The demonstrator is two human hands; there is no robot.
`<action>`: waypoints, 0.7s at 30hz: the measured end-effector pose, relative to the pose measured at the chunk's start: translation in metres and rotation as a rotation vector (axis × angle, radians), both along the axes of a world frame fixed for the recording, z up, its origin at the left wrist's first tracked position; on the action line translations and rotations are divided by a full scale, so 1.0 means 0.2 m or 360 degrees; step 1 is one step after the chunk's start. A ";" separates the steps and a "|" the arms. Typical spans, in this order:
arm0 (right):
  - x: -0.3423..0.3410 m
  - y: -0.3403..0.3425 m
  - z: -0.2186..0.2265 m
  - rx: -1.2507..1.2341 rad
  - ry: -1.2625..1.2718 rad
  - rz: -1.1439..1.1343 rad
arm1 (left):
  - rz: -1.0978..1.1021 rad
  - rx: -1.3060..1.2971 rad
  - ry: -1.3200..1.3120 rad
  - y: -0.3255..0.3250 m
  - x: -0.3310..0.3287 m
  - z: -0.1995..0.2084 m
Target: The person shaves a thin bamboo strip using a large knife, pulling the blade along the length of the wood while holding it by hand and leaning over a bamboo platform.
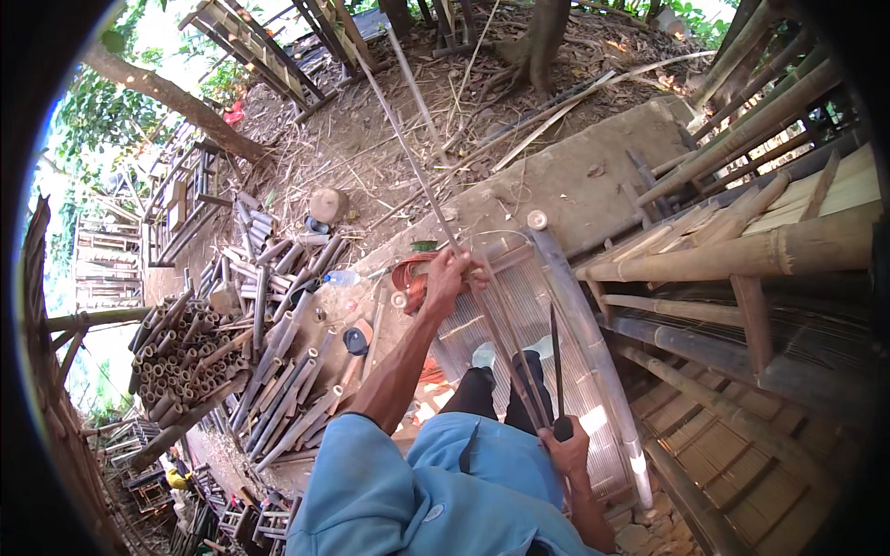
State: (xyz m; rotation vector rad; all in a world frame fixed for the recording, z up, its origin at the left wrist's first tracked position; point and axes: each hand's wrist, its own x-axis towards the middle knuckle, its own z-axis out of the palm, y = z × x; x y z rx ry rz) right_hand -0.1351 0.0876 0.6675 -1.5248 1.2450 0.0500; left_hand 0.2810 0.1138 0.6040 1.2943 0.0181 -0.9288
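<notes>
My left hand (pixel 451 278) is closed around a long, thin bamboo strip (pixel 431 195) that runs from the ground ahead back toward my body. Behind that hand the length looks split into thin strands, whose near ends reach my right hand (pixel 569 452). The right fingers grip the dark handle of a knife (pixel 555 361), its narrow blade pointing away from me. Whether those fingers also pinch the strip ends, I cannot tell. Under the strips lies a slatted bamboo panel (pixel 579 371), with my legs over it. An orange-red bundle (pixel 408 273) sits beside my left hand.
Piles of cut bamboo pieces (pixel 185 357) lie to the left, near a clear plastic bottle (pixel 341 278). A thick bamboo pole (pixel 593 357) edges the panel. Bamboo furniture frames (pixel 742 259) stand close on the right. Beyond the concrete ledge (pixel 575 181) are tree trunks.
</notes>
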 end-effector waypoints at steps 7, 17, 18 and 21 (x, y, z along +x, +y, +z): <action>0.03 -0.03 0.07 -0.0148 0.0274 -0.0310 | -0.0097 0.0136 0.0191 0.02 -0.08 -0.11; -0.04 -0.24 0.16 -0.0542 0.0485 -0.0153 | 0.0134 0.0172 -0.0094 -0.17 0.48 -0.28; -0.02 -0.28 0.19 -0.0592 0.0416 -0.0133 | 0.0038 0.0460 -0.0391 -0.12 0.67 -0.30; 0.01 -0.38 0.24 -0.0787 0.0298 -0.0177 | -0.0419 0.1247 -0.1068 -0.20 0.88 -0.13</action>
